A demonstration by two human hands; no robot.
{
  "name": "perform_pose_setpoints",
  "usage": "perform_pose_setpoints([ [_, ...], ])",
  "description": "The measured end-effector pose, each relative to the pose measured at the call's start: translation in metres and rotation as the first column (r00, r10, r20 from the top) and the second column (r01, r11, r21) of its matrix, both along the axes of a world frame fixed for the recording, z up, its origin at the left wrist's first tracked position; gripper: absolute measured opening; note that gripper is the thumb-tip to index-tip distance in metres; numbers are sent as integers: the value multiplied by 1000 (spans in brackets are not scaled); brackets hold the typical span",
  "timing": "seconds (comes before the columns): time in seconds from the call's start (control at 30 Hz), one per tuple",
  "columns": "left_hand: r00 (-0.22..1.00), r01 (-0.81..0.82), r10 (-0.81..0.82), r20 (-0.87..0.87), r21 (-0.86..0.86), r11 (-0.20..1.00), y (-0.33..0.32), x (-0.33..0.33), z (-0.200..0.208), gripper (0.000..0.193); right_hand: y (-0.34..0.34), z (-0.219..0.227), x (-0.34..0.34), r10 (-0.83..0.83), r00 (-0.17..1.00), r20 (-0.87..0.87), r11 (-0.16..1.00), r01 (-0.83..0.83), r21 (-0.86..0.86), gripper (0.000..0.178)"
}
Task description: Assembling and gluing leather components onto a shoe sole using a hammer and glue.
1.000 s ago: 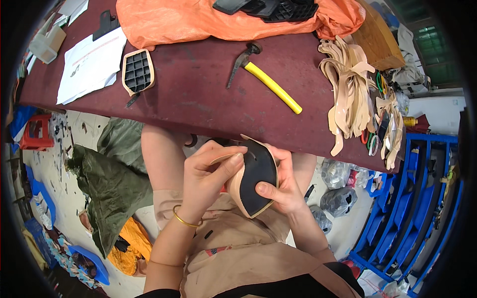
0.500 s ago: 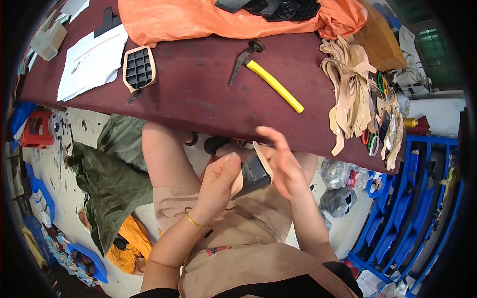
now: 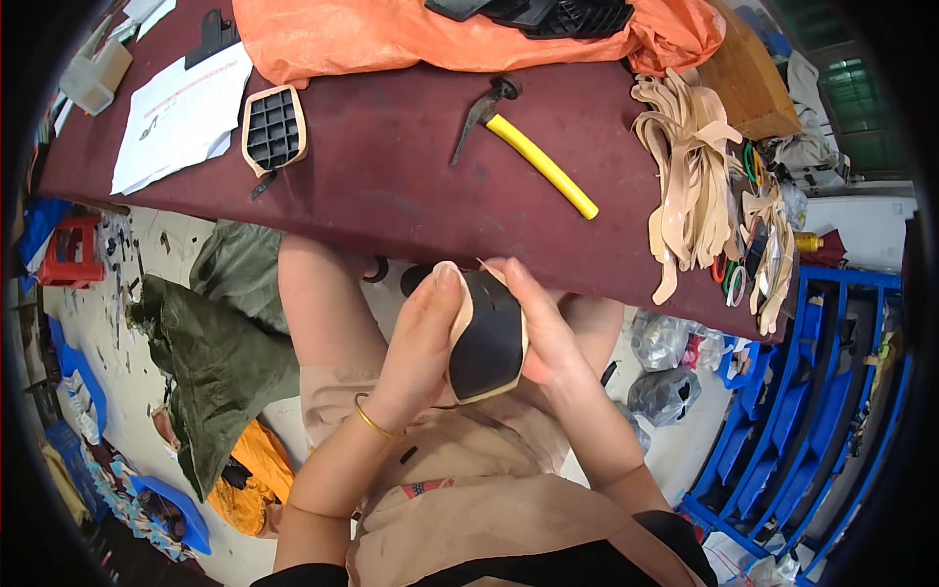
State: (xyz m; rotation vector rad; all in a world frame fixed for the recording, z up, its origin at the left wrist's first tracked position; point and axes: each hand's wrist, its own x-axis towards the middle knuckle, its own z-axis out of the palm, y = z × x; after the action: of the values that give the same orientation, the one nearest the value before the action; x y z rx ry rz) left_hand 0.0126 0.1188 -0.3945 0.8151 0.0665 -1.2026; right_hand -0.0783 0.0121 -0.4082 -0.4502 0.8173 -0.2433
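Above my lap, both hands hold a black heel block [image 3: 486, 338] with a beige strip round its edge. Its smooth black face is turned up. My left hand [image 3: 423, 338] wraps the left side, the thumb on the upper left edge. My right hand [image 3: 538, 328] grips the right side, thumb and fingers near the upper corner, where a thin end of the strip sticks up. Some fingers of both hands are hidden behind the block. A similar beige-edged block [image 3: 273, 131], its black grid side up, lies on the dark red table [image 3: 391, 166].
A yellow-handled hammer [image 3: 541, 164] lies mid-table. Beige strips [image 3: 685, 176] are heaped at its right, papers [image 3: 181, 117] at its left. Orange sheeting [image 3: 342, 44] with black parts covers the back. Blue racks [image 3: 782, 421] stand at right; dark green cloth [image 3: 215, 362] lies at left on the floor.
My right hand has closed from spread fingers onto the block's right side. The block has been turned so its broad black face shows, and both hands sit slightly higher.
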Motion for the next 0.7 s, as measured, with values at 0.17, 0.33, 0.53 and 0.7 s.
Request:
perform_pose_setpoints([
  [0.17, 662, -74, -82, 745, 174, 982, -7, 14, -10, 43, 10, 27, -6, 177, 973, 146, 971, -197, 135, 36],
  [0.33, 648, -141, 22, 761, 91, 986, -18, 13, -16, 41, 46, 42, -4, -111, 985, 134, 948, 145, -284, 30],
  [0.53, 768, 299, -112, 631, -198, 933, 9, -3, -24, 72, 2, 44, -5, -140, 989, 56, 981, 130, 147, 30],
  [0.7, 783, 208, -26, 621, -222, 952, 12, -15, -27, 78, 11, 42, 6, -136, 976, 172, 984, 113, 137, 31],
])
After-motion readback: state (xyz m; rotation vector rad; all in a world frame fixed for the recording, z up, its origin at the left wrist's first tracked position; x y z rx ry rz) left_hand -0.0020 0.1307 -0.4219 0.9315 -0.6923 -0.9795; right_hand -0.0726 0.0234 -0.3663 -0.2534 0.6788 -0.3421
